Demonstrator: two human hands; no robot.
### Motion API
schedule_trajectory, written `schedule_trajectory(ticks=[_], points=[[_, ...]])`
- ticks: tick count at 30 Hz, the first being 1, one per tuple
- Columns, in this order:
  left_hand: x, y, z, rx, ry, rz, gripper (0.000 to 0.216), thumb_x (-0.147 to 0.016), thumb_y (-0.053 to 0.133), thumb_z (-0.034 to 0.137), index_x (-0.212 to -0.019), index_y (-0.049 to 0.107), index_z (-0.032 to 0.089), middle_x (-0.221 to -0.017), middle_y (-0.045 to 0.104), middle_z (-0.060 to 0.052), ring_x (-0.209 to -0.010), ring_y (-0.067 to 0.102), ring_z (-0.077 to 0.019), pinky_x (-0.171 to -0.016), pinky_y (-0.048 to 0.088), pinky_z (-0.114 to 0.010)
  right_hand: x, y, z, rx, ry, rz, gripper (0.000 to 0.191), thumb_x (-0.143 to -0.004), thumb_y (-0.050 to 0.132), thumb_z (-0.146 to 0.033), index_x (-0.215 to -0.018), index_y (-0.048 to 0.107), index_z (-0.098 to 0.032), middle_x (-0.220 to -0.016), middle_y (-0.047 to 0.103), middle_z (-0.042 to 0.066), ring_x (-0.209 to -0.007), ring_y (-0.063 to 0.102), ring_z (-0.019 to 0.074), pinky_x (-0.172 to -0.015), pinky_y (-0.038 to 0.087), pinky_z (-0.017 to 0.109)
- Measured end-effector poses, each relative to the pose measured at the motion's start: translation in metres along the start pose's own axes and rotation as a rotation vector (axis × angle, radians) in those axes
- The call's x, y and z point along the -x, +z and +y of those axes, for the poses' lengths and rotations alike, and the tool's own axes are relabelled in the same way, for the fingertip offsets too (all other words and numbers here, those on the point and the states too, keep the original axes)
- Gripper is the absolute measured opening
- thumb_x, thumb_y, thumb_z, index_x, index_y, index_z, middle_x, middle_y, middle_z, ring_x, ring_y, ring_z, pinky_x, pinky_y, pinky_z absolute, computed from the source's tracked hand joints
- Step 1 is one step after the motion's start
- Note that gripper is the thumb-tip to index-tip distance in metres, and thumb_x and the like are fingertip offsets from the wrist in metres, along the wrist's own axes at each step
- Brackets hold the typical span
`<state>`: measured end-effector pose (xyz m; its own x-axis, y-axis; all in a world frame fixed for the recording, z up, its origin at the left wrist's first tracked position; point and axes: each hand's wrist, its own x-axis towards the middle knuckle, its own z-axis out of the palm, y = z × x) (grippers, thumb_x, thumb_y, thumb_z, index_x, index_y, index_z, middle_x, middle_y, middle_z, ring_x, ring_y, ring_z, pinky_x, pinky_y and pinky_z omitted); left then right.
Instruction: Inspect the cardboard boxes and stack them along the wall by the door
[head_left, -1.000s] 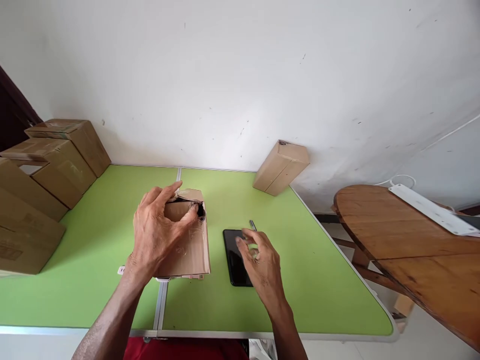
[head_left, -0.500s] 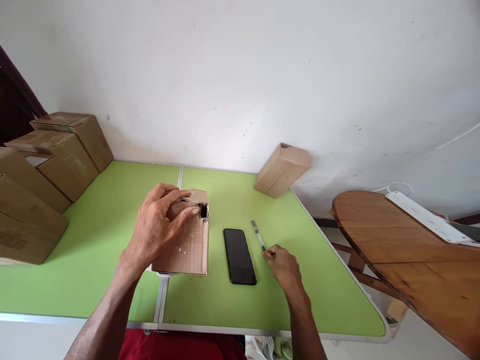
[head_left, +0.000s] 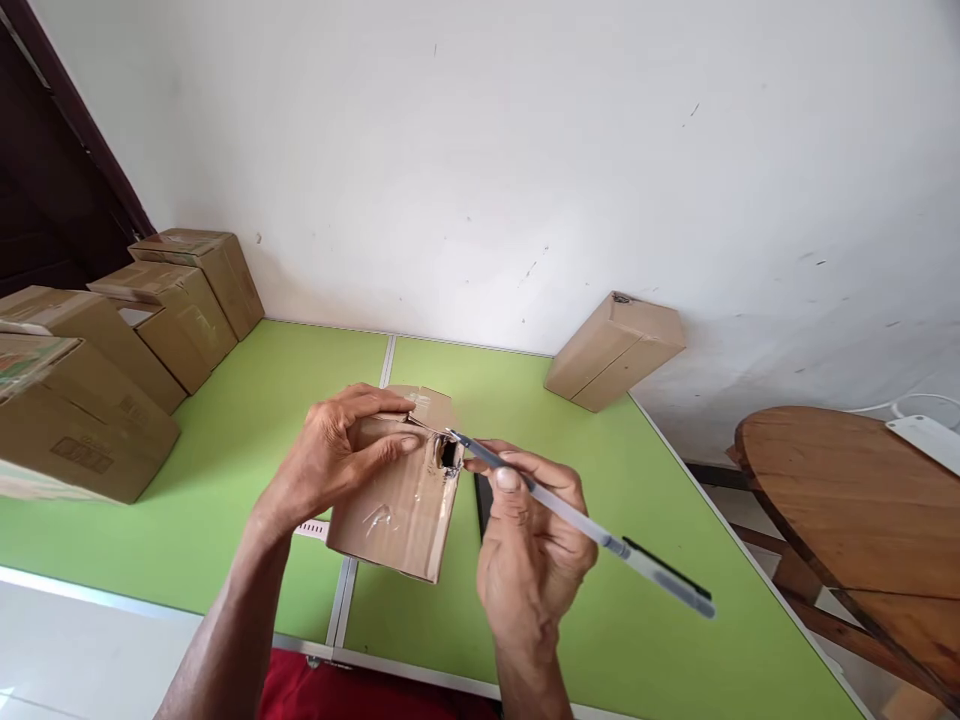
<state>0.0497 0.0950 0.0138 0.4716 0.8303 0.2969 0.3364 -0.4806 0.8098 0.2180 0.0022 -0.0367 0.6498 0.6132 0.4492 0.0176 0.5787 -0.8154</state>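
My left hand (head_left: 337, 450) grips a small brown cardboard box (head_left: 397, 510) by its far left side, thumb on the top face and fingers over the far edge. A torn, dark hole shows at the box's right far corner. Between the thumb and fingers of my right hand (head_left: 529, 530) is a pen (head_left: 577, 515) with a clear barrel and a black clip. Its tip points left and up, close beside the hole; whether it touches the cardboard I cannot tell. A black phone (head_left: 484, 500) lies mostly hidden behind my right hand and the box.
On the green table (head_left: 675, 620), several cardboard boxes (head_left: 112, 430) stand along the left. Another closed box (head_left: 615, 350) leans by the wall at the back right. A pink strip with dark slots (head_left: 312, 528) shows left of the held box. A wooden table (head_left: 847, 500) stands to the right.
My right hand has lifted the pen from the table and brought it left and up to the torn corner of the box. The view has shifted left, and my left hand still holds the box.
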Motion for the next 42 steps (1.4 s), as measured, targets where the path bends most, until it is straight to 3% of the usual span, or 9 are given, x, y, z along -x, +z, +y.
schedule_trajectory(ticks=[5, 12, 18, 27, 35, 38, 39, 42], points=[[-0.005, 0.015, -0.009, 0.079, 0.006, 0.169, 0.027, -0.092, 0.086, 0.047, -0.113, 0.087, 0.031, -0.117, 0.081, -0.006, -0.114, 0.074, -0.0286, -0.100, 0.059, -0.042, 0.012, 0.005, 0.014, 0.054, -0.123, 0.094, 0.012, -0.103, 0.072, -0.022, -0.113, 0.077, -0.025, -0.110, 0.079, 0.002, -0.099, 0.078, 0.0174, -0.092, 0.063, 0.034], [-0.005, 0.023, -0.007, 0.050, 0.026, 0.165, 0.027, -0.095, 0.083, 0.042, -0.120, 0.085, 0.034, -0.124, 0.081, -0.005, -0.125, 0.069, -0.0306, -0.111, 0.055, -0.048, 0.001, 0.000, 0.010, 0.185, -0.230, 0.009, 0.019, -0.102, 0.071, -0.016, -0.114, 0.080, -0.027, -0.108, 0.080, 0.003, -0.104, 0.076, 0.0202, -0.094, 0.061, 0.037], [-0.005, 0.026, -0.005, 0.032, 0.026, 0.176, 0.024, -0.094, 0.083, 0.040, -0.117, 0.085, 0.032, -0.122, 0.082, -0.005, -0.123, 0.069, -0.0291, -0.109, 0.054, -0.047, -0.006, -0.005, 0.011, 0.230, -0.264, -0.083, 0.027, -0.101, 0.070, -0.011, -0.117, 0.079, -0.030, -0.111, 0.079, 0.001, -0.106, 0.074, 0.0178, -0.095, 0.061, 0.033], [-0.007, 0.028, -0.003, 0.015, 0.033, 0.194, 0.023, -0.095, 0.082, 0.039, -0.116, 0.085, 0.031, -0.120, 0.082, -0.005, -0.118, 0.069, -0.0284, -0.105, 0.055, -0.046, -0.006, -0.016, 0.014, 0.381, -0.312, -0.196, 0.022, -0.101, 0.067, -0.013, -0.115, 0.075, -0.028, -0.108, 0.077, 0.005, -0.109, 0.072, 0.0243, -0.092, 0.063, 0.044], [-0.007, 0.027, -0.001, 0.008, 0.021, 0.204, 0.023, -0.094, 0.082, 0.042, -0.114, 0.085, 0.031, -0.120, 0.082, -0.006, -0.118, 0.070, -0.0301, -0.104, 0.056, -0.047, -0.004, -0.022, 0.008, 0.368, -0.252, -0.088, 0.012, -0.101, 0.070, -0.017, -0.109, 0.074, -0.026, -0.104, 0.074, 0.004, -0.098, 0.073, 0.0211, -0.083, 0.063, 0.036], [-0.007, 0.027, -0.002, 0.001, 0.017, 0.206, 0.024, -0.093, 0.082, 0.043, -0.114, 0.086, 0.031, -0.120, 0.083, -0.006, -0.118, 0.070, -0.0305, -0.105, 0.056, -0.048, -0.015, -0.026, 0.003, 0.346, -0.222, -0.011, 0.004, -0.104, 0.069, -0.026, -0.105, 0.073, -0.024, -0.099, 0.076, 0.003, -0.086, 0.076, 0.0186, -0.074, 0.062, 0.031], [-0.007, 0.026, -0.003, 0.002, 0.014, 0.206, 0.024, -0.093, 0.082, 0.044, -0.114, 0.086, 0.032, -0.120, 0.082, -0.006, -0.118, 0.070, -0.0307, -0.105, 0.057, -0.048, -0.023, -0.031, 0.003, 0.358, -0.210, 0.026, 0.010, -0.106, 0.067, -0.032, -0.104, 0.071, -0.023, -0.098, 0.077, 0.003, -0.082, 0.076, 0.0185, -0.071, 0.062, 0.031], [-0.007, 0.025, -0.004, 0.012, 0.017, 0.202, 0.025, -0.093, 0.082, 0.046, -0.113, 0.086, 0.032, -0.119, 0.082, -0.006, -0.115, 0.070, -0.0303, -0.102, 0.058, -0.047, -0.059, -0.059, 0.012, 0.698, -0.027, -0.020, 0.028, -0.113, 0.049, -0.045, -0.106, 0.064, -0.022, -0.096, 0.078, 0.007, -0.073, 0.074, 0.0198, -0.066, 0.060, 0.033]])
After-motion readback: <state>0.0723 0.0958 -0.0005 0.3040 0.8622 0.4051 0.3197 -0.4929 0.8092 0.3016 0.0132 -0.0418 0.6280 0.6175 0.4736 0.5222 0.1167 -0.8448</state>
